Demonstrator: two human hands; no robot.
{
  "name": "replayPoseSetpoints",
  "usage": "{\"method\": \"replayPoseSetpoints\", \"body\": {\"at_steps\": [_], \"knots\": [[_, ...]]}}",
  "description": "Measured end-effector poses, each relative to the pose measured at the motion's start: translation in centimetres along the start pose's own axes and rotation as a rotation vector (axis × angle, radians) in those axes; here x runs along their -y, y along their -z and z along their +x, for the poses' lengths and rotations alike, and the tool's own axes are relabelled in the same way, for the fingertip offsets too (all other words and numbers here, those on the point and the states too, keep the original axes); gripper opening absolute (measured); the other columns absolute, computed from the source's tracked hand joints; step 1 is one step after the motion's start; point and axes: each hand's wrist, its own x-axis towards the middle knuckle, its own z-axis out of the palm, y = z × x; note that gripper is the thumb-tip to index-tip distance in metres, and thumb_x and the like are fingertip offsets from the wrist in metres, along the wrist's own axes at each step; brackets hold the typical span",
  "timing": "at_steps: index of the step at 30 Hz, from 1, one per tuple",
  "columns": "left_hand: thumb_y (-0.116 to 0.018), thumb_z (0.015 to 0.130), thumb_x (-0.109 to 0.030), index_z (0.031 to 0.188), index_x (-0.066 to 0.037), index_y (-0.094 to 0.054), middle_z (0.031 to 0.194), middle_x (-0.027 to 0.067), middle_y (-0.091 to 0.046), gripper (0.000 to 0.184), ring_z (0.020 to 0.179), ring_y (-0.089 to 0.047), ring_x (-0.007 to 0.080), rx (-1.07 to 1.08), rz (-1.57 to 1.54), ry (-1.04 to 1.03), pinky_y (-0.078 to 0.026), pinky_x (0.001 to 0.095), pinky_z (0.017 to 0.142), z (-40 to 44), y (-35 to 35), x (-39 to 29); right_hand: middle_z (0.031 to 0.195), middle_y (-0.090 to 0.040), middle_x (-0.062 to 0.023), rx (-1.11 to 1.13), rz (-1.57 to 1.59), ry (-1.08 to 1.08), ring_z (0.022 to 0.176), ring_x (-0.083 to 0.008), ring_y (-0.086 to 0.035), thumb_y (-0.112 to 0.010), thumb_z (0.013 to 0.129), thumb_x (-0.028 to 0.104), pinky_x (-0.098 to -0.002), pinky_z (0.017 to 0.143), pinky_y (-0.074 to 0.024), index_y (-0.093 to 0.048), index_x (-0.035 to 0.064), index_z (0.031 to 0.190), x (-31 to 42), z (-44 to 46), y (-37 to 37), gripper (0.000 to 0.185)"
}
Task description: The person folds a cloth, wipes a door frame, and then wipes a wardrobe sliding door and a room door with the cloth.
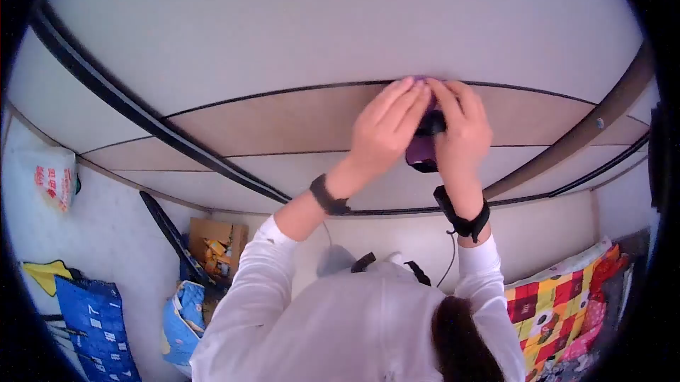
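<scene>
In the head view, a purple and black object [423, 150] is held up in front of the wardrobe door's brown band. Its upper part is mostly covered by my fingers, and its kind cannot be made out. My left hand [383, 125] closes on it from the left, fingers pressed together near its top. From the right, my right hand [464, 125] curls round it, the fingertips of both hands meeting at the top edge. Black bands circle both wrists.
Tall wardrobe doors [340, 20] with dark curved frames stand in front of me. On the left floor are an open cardboard box [239, 239], a blue bag [92, 325] and a white plastic bag [53, 176]. A colourful checked cloth [556, 304] lies at the right.
</scene>
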Motion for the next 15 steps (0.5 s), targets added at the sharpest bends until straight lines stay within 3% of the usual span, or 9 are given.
{"method": "replayPoseSetpoints", "body": {"at_steps": [3, 8, 15], "knots": [[-0.056, 0.073, -0.007, 0.108, 0.0, -0.061, 0.11, 0.0108, -0.06, 0.036, 0.106, -0.055, 0.0257, 0.048, -0.088, -0.024, -0.048, 0.0362, 0.088, 1.9, -2.9, -2.5, 0.094, -0.059, -0.0024, -0.001, -0.038, -0.123, 0.085, -0.0223, -0.057, -0.055, 0.063, -0.006, -0.0324, 0.068, -0.0485, -0.064, 0.0112, 0.101, -2.9, -0.3, 2.3, 0.042], [-0.055, 0.073, -0.009, 0.108, -0.001, -0.061, 0.109, 0.0085, -0.06, 0.036, 0.106, -0.054, 0.0233, 0.04, -0.104, -0.098, -0.045, 0.0398, 0.092, 3.4, -6.3, -4.9, 0.096, -0.058, -0.0034, -0.042, -0.103, -0.158, 0.085, -0.0237, -0.056, -0.054, 0.06, -0.01, -0.0327, 0.07, -0.0487, -0.063, 0.0115, 0.106, -6.2, -1.2, 3.9, 0.052], [-0.055, 0.075, -0.013, 0.107, -0.005, -0.06, 0.108, 0.004, -0.06, 0.034, 0.104, -0.053, 0.0207, 0.102, -0.136, -0.084, -0.042, 0.0357, 0.082, 3.0, -4.0, -2.9, 0.099, -0.057, -0.0067, -0.069, -0.058, -0.153, 0.085, -0.0259, -0.055, -0.055, 0.057, -0.007, -0.0341, 0.07, -0.0478, -0.06, 0.0069, 0.108, -3.7, -1.7, 2.5, 0.053]]}}
